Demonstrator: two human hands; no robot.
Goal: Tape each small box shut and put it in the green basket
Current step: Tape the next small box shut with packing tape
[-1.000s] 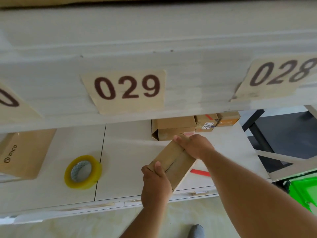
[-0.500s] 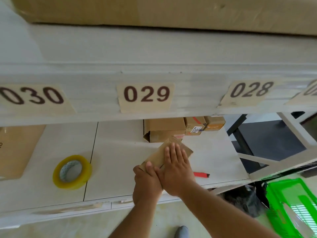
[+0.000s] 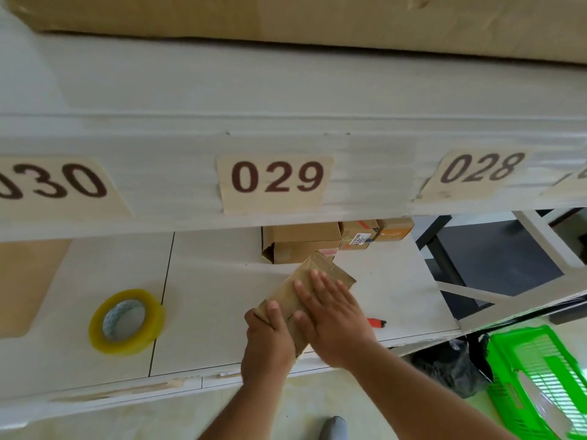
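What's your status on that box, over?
Left hand grips small box at near end. Right hand flat on top. Tape roll left, untouched. Green basket right, unobstructed.

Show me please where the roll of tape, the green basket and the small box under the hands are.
roll of tape [image 3: 127, 322]: head view, on the yellow outer band.
green basket [image 3: 508, 369]: head view, on the slatted left wall.
small box [image 3: 287, 292]: head view, on its bare top face.

Lighting: bright, even, diffuse; shadows faint. Wide-angle distortion bowed the shelf edge [image 3: 286, 223]. Motion blur smeared the frame margins, the number labels [image 3: 275, 182] and the green basket [image 3: 540, 376].
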